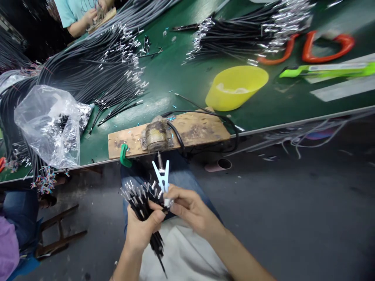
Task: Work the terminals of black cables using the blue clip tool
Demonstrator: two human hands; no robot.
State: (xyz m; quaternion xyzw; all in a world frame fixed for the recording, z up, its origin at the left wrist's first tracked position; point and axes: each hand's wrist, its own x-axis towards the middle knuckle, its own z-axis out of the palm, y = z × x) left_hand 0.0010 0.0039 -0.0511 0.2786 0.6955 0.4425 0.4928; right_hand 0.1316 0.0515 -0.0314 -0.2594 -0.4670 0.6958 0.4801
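Note:
Gathered in my left hand (142, 230) is a bundle of black cables (143, 203), silvery ends up and tails hanging below the fist. My right hand (191, 208) is closed against it, thumb and finger pinched at the lower part of a light blue clothespin (163, 177). The clothespin's two handles spread upward; its lower end meets a shiny foil-like piece (168, 203) beside my left thumb. Exactly what its jaws grip is hidden by my fingers. Just beyond the handles, a pointed metal spindle (159, 159) sticks out of a grimy, round-bodied device (156, 136).
The device sits on a wooden board (199, 128) at the green table's edge, near a green clamp (125, 156). Cable piles (96, 70), a plastic bag (47, 121), a yellow cup (237, 88), orange-handled scissors (328, 58) and a lime-green cutter (325, 71) lie around. Co-workers sit left.

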